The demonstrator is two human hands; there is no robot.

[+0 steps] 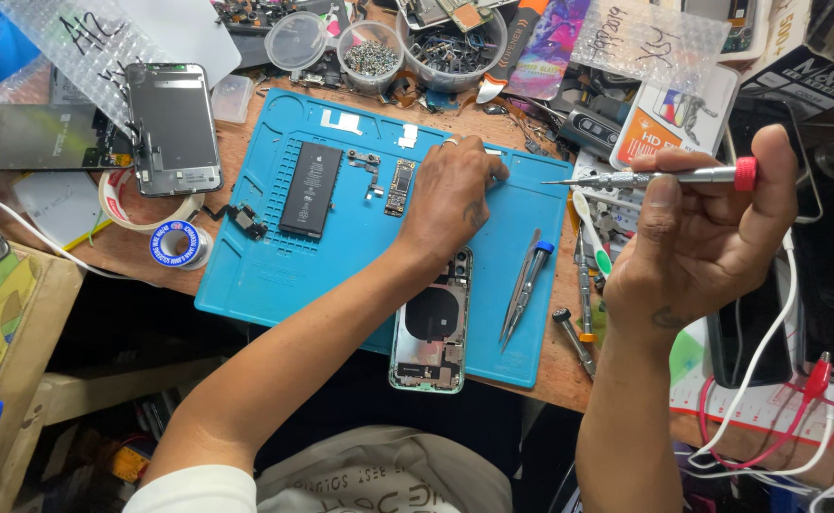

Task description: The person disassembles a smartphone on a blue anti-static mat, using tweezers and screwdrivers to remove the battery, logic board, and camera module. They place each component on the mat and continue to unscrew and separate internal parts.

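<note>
Cluttered wooden bench (246, 157) under me, with a blue work mat (274, 275) spread across its middle. Far left lies a detached phone screen (173, 128), with a roll of tape (181, 245) nearer to me. On the mat sit a black battery (311, 189) and a narrow circuit board (400, 186), just left of my left hand (450, 195). That hand lies palm down with fingers curled, fingertips pressing at the mat's far edge; whether they pinch anything I cannot tell. The opened phone shell (430, 332) lies near me, under my left wrist, overhanging the mat's near edge. Tweezers (523, 285) rest to its right. My right hand (697, 237) is closed round a slim screwdriver (645, 177), tip pointing left, lifted clear of the mat. I judge I should steady the tip and keep loose parts on the mat.
</note>
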